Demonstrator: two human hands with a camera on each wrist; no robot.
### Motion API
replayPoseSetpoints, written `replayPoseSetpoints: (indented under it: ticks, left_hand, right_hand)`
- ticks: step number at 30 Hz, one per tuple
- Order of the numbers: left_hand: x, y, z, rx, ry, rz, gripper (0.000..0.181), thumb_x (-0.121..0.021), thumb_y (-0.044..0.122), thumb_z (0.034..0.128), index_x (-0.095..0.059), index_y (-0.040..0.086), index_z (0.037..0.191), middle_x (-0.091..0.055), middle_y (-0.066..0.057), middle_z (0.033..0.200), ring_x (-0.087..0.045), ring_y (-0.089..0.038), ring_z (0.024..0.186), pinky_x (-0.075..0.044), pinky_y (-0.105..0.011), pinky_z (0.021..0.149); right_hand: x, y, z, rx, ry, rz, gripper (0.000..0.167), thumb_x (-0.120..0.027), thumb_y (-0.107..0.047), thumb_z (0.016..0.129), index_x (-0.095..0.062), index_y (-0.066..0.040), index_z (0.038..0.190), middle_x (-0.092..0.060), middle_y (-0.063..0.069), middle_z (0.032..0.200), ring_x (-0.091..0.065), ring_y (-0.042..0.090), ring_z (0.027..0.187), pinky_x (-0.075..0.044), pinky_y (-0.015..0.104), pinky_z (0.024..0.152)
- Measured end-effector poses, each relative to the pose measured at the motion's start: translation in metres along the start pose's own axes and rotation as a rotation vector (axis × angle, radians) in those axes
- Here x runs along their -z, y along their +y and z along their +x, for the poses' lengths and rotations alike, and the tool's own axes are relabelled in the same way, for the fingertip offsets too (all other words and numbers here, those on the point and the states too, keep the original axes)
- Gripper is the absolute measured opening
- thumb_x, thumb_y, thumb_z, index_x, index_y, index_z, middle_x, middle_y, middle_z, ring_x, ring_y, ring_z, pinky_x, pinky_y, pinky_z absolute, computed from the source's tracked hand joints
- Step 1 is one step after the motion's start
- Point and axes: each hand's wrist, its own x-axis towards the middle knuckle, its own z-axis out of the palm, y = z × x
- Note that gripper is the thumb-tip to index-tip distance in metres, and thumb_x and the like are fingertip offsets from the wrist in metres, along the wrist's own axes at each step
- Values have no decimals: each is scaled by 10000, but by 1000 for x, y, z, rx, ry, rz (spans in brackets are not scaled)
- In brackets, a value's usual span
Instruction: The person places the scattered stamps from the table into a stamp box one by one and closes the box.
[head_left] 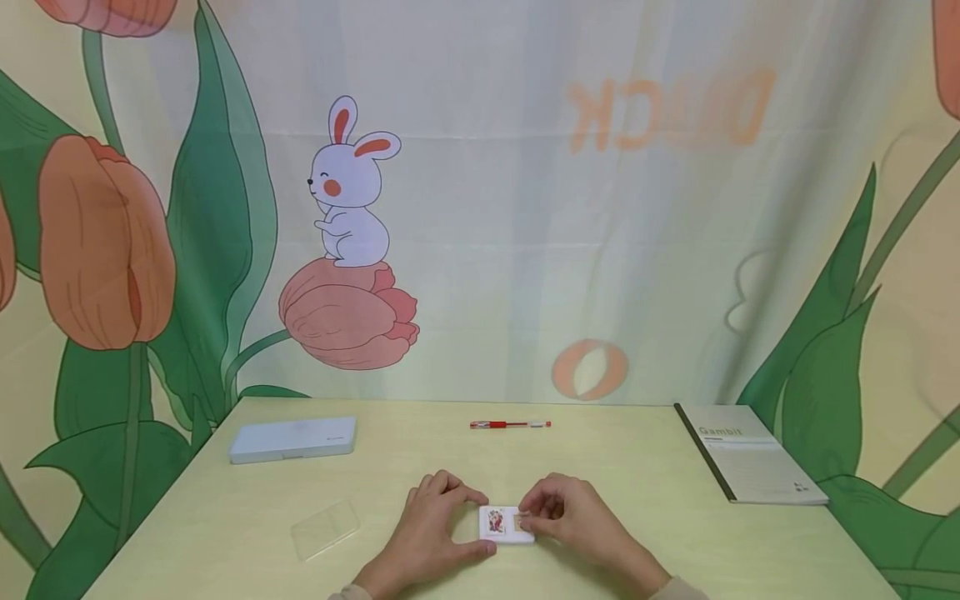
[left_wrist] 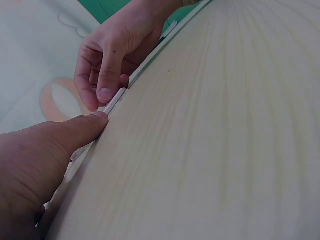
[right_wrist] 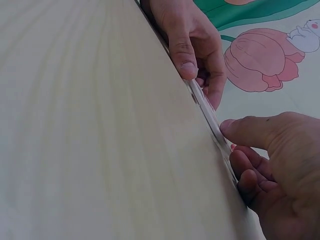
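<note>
A small flat white case (head_left: 507,540) lies on the table in the head view. In its left part is a miniature playing card (head_left: 496,522) with a colourful figure on it. Toward the right end shows a small tan-faced card (head_left: 517,523), partly hidden by fingers. My left hand (head_left: 429,527) holds the case by its left side, thumb at the near edge and index finger at the far edge. My right hand (head_left: 577,521) pinches at the tan-faced card with thumb and curled fingers. Both wrist views see the case edge-on, so its inside is hidden there.
A clear plastic cover (head_left: 325,529) lies to the left of my left hand. Farther back are a pale blue pencil case (head_left: 292,440), a red pen (head_left: 510,424) and a notebook (head_left: 757,454) at the right. A printed curtain (head_left: 495,208) hangs behind the table.
</note>
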Motion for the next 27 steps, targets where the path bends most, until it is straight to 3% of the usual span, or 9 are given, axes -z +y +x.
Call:
replayPoseSetpoints:
  ticks: [7, 15, 21, 27]
  left_hand:
    - [-1, -2, 0, -9, 6, -9, 588, -919, 640, 828, -783, 308, 1294, -588, 97, 1192, -489, -139, 1156, -395, -418, 985]
    - [-2, -2, 0, 0, -3, -11, 594, -911, 660, 829, -780, 321, 1300, -583, 111, 1202, -480, -136, 1158, -394, -428, 994]
    - [-2, -2, -1, 4, 1, -17, 587, -920, 655, 824, -781, 331, 1294, -581, 114, 1197, -482, -134, 1163, -398, -432, 1007]
    - [-2, -2, -1, -6, 9, -8, 590, -913, 660, 828, -779, 329, 1297, -576, 114, 1190, -484, -135, 1160, -401, -431, 1008]
  right_hand:
    - [1, 2, 1, -6, 2, 6, 86, -900, -213, 962, -828, -224, 1007, -715, -55, 962, -642, 112, 835, -542, 231, 740]
    - [6, 5, 1, -29, 62, 16, 93, -884, -192, 973, -831, -189, 1050, -716, -54, 967, -641, 113, 845, -545, 238, 751]
    - [10, 5, -2, 6, 81, -6, 266, -919, -254, 942, -808, -151, 1161, -743, 5, 1063, -651, 161, 916, -533, 263, 788]
    - [12, 9, -7, 28, 49, -65, 488, -971, -373, 871, -780, -190, 1281, -695, 4, 1178, -601, 245, 1108, -511, 393, 973]
